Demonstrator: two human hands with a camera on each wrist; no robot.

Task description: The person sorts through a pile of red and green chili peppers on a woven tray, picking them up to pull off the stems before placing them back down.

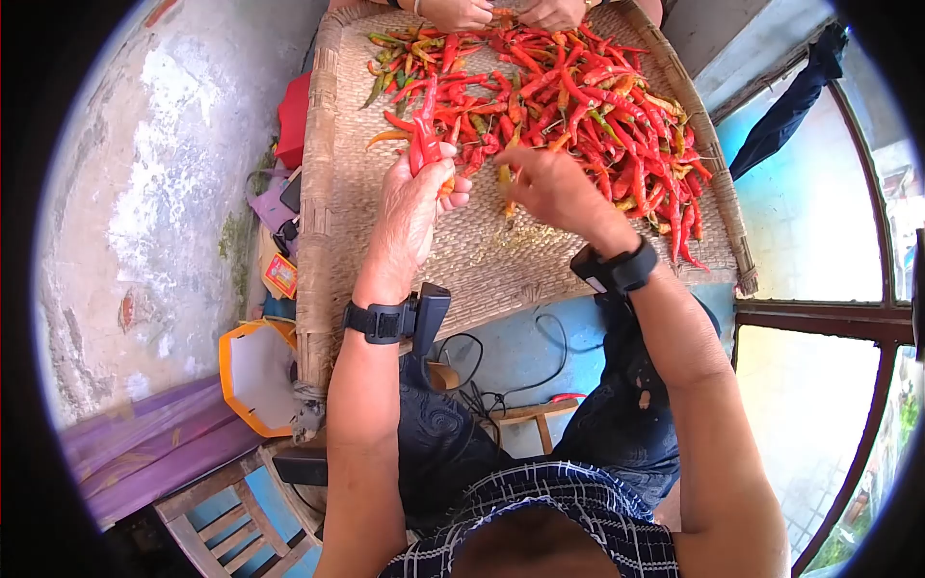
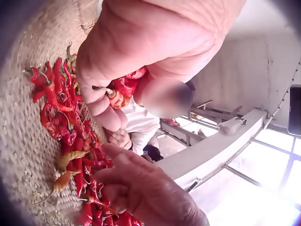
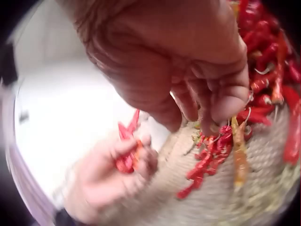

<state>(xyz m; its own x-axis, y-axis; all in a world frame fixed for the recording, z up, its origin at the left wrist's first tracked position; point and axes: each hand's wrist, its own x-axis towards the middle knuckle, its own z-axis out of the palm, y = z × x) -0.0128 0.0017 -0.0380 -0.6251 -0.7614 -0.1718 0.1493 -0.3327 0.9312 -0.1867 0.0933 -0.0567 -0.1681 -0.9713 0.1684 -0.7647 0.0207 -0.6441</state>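
My left hand (image 1: 414, 197) grips several red chili peppers (image 1: 424, 135) over the woven tray (image 1: 361, 279), their pointed ends sticking up past the thumb. In the left wrist view an orange-red chili pepper (image 2: 117, 99) with its stem shows between palm and curled fingers. My right hand (image 1: 564, 193), blurred, hovers at the near edge of the heap of chili peppers (image 1: 588, 106). Its fingers hang loosely bent in the right wrist view, with no pepper visible in them. Close below its fingertips lies a yellow-orange chili pepper (image 3: 241, 160).
Another person's hands (image 1: 458, 12) are at the tray's far edge, by some greenish chili peppers (image 1: 390, 63). Pale seeds (image 1: 515, 236) lie scattered on the weave. A rough wall (image 1: 173, 193) stands left, windows (image 1: 809, 193) right. An orange-rimmed box (image 1: 255, 376) sits beside the tray.
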